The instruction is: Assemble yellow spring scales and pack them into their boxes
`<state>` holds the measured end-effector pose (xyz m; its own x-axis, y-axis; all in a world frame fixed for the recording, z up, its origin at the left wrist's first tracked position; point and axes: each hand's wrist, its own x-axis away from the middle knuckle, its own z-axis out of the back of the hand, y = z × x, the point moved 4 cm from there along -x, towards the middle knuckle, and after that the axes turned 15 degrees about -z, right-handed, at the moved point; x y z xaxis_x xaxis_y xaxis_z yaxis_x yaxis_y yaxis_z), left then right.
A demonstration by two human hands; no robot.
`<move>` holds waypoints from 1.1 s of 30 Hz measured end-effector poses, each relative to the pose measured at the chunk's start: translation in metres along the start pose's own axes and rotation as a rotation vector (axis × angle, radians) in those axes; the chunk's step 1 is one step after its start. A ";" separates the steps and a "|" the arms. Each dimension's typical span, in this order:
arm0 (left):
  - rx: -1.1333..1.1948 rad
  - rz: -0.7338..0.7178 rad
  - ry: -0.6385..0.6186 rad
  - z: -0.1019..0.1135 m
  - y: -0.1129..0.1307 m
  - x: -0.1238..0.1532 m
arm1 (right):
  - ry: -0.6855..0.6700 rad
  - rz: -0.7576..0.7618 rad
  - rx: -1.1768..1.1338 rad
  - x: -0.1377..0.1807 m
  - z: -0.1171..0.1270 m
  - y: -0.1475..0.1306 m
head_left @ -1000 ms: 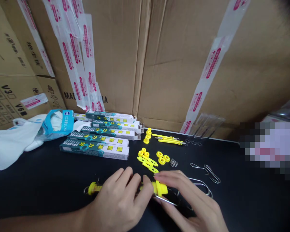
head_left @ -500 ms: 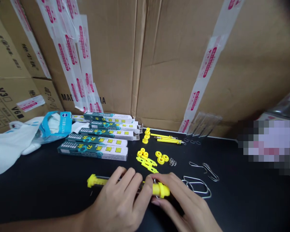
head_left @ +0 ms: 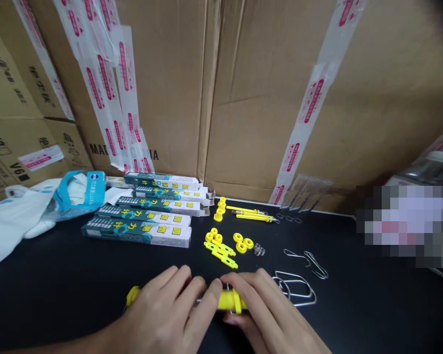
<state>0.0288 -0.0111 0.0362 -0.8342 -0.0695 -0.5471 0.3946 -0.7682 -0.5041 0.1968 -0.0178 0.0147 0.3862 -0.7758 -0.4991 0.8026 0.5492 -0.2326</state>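
A long tube with yellow plastic ends [head_left: 229, 300] lies across the black tabletop near the front edge. My left hand [head_left: 170, 314] is closed over its middle, fingers curled on the tube, and the yellow left end [head_left: 132, 295] sticks out beside my fingers. My right hand [head_left: 269, 314] pinches the yellow cap at the right end. Both hands touch at the fingertips. The tube's middle is hidden under my fingers.
Several small yellow parts [head_left: 221, 246], a small spring [head_left: 258, 250] and wire hooks [head_left: 299, 290] lie just beyond my hands. Printed boxes [head_left: 140, 223] are stacked at the left, next to a white plastic bag [head_left: 18, 221]. Taped cardboard cartons [head_left: 243, 98] wall off the back.
Both hands and the tube have drawn closer to me. My right hand now covers more of the yellow cap, and the wire loops lie free to its right.
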 end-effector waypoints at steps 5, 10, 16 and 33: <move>-0.011 0.002 -0.008 0.001 -0.003 -0.008 | 0.012 -0.059 -0.018 -0.003 -0.005 0.001; -0.033 -0.061 0.004 0.007 -0.001 -0.016 | 0.050 -0.055 0.011 -0.005 -0.002 -0.002; -0.029 -0.048 -0.016 0.009 -0.001 -0.011 | 0.095 0.040 0.112 -0.004 0.006 -0.010; 0.011 -0.028 0.022 0.008 -0.004 -0.016 | -0.023 -0.017 0.021 0.000 -0.004 -0.003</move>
<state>0.0381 -0.0119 0.0521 -0.8360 -0.0334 -0.5477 0.3665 -0.7768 -0.5121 0.1924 -0.0188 0.0123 0.3829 -0.7918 -0.4758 0.8182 0.5298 -0.2231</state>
